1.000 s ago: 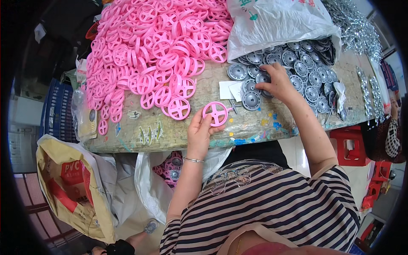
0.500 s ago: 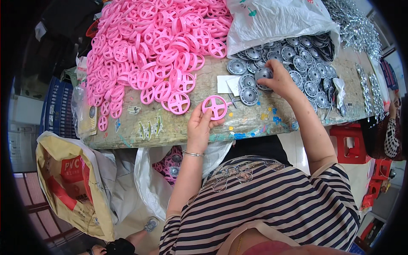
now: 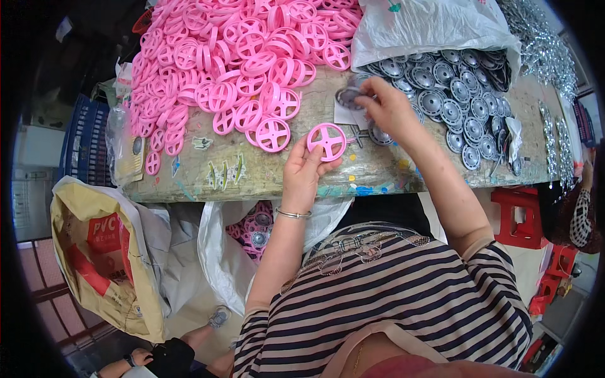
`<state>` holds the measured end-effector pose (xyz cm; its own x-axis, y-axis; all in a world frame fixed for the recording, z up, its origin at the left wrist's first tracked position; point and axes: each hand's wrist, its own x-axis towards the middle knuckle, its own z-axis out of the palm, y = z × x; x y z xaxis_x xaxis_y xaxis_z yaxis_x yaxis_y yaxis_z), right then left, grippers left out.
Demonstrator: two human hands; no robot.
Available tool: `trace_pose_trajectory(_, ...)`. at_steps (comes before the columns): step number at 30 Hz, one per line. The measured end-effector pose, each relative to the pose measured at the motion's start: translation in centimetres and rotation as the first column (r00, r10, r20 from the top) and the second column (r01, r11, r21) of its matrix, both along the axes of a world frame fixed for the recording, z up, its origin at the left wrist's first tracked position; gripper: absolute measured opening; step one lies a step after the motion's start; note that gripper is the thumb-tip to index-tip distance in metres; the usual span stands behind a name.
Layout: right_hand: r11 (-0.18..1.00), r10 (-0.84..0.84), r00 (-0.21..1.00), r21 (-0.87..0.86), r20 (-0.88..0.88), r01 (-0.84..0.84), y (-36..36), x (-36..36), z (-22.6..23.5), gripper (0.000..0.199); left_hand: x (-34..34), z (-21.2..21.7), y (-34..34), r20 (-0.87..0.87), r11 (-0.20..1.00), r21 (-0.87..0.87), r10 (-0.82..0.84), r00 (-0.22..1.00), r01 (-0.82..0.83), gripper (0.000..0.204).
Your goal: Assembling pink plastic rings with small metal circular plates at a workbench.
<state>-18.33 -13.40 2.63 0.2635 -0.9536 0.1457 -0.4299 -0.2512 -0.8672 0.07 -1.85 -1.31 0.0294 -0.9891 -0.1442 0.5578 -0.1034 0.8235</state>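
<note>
My left hand [image 3: 304, 170] pinches a pink four-spoked wheel ring [image 3: 326, 142] just above the table's near edge. Between the fingers of my right hand [image 3: 392, 112] is a grey hubcap-like disc [image 3: 348, 98], smeared by motion, up and to the right of the ring. Beside the ring a small grey cross-shaped piece [image 3: 358, 135] lies on the table. A white card [image 3: 343, 114] is partly covered by the disc. Another grey disc [image 3: 380, 135] rests below my right wrist, partly hidden.
A big heap of pink rings [image 3: 252, 63] fills the table's far left. Grey discs [image 3: 469, 104] spill from a white sack [image 3: 435, 28] at the right, near silver tinsel [image 3: 542, 44]. Below stand a paper sack [image 3: 66, 220] and a white bag [image 3: 214, 252]. A red stool [image 3: 518, 217] stands right.
My right hand has lifted the grey disc off the pile and moved left toward the pink ring. My left hand still holds the ring. The whole view has shifted slightly.
</note>
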Motion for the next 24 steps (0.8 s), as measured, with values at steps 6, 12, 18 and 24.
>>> trace_pose_trajectory(6, 0.997, -0.051, 0.999, -0.062, -0.003, 0.051, -0.1, -0.1, 1.0, 0.015, 0.1, -0.1, 0.1, 0.013, 0.999, 0.003, 0.032, 0.999, -0.032, 0.033)
trace_pose_trajectory(12, 0.979, 0.206, 0.979, 0.006, -0.001, -0.206, 4.4, 2.4, -0.4, 0.040, 0.1, 0.3, -0.1, -0.038, 1.000, -0.002, -0.026, 0.999, 0.026, 0.039)
trace_pose_trajectory(18, 0.929, 0.295, 0.946, 0.193, 0.131, -0.316, 4.9, 3.2, -0.8, 0.036, 0.2, 0.1, 0.2, -0.004, 0.998, -0.027, -0.053, 0.999, 0.053, 0.035)
trace_pose_trajectory(24, 0.937, 0.262, 0.964, 0.230, 0.035, -0.263, 5.2, 3.5, -0.3, 0.029, 0.0, -0.5, 0.2, 0.019, 0.999, -0.027, -0.026, 0.999, 0.027, 0.034)
